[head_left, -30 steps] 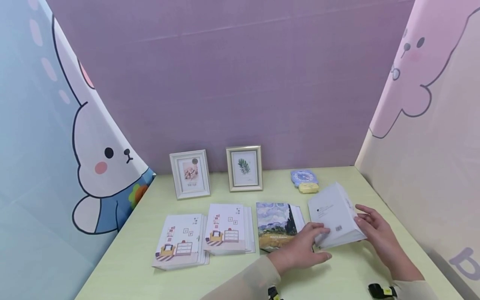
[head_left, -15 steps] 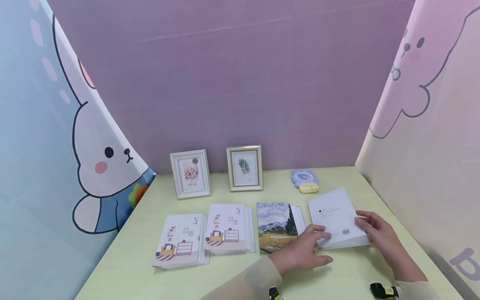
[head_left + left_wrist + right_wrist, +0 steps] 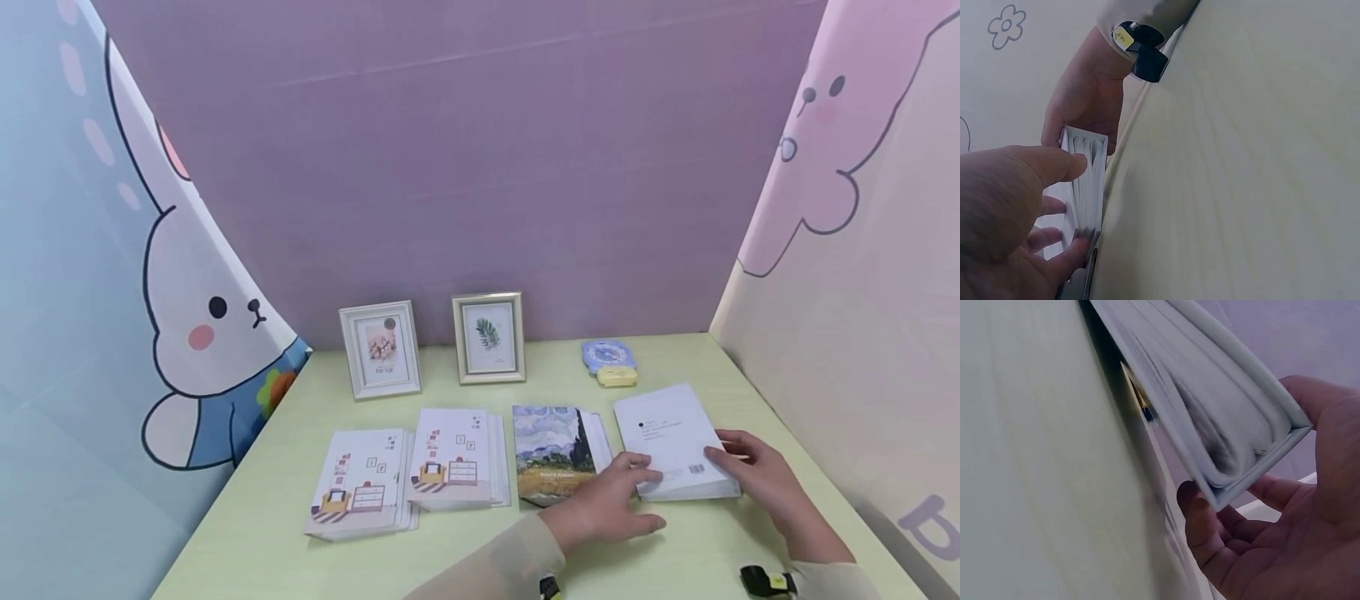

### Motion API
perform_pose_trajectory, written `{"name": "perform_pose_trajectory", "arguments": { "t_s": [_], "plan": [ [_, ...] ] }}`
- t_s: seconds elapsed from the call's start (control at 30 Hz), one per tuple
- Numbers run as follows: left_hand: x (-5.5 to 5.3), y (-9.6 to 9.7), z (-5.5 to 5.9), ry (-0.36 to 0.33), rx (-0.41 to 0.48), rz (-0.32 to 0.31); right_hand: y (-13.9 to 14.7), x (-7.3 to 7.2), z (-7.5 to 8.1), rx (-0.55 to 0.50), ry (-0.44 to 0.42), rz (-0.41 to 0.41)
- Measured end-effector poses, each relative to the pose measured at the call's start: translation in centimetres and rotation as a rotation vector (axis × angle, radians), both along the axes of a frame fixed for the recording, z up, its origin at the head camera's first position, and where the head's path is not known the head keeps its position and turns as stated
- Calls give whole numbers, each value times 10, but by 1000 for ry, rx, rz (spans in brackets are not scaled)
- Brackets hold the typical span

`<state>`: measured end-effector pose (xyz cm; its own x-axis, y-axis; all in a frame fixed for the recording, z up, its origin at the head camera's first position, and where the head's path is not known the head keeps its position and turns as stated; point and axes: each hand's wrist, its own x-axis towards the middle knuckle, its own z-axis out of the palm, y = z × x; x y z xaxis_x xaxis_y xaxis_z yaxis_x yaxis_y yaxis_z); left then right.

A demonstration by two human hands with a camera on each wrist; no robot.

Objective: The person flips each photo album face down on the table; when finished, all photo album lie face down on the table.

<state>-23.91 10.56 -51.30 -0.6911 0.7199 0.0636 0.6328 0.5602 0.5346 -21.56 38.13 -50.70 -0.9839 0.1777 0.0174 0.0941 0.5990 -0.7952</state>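
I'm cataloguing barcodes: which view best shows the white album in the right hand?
The head view: the white album is mostly uncovered there, barcode showing. The left wrist view shows mainly its pages end-on, partly hidden; the right wrist view, one end's pages and cover edges up close, no barcode.

The long sleeves (image 3: 491, 557) are plain, pale beige; the 2 small wrist devices (image 3: 1150, 64) are black, each with a yellow label (image 3: 1124, 37).
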Motion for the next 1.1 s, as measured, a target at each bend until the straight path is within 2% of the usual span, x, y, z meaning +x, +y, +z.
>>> {"name": "perform_pose_trajectory", "arguments": {
  "t_s": [0.27, 0.53, 1.1],
  "plan": [
    [2, 3, -1, 27, -45, 2, 3, 0, -4, 50, -3, 32],
    [5, 4, 0, 53, -50, -1, 2, 0, -6, 80, 7, 36],
    [4, 5, 2, 1, -14, -18, 4, -3, -9, 104, 12, 30]
  ]
}}
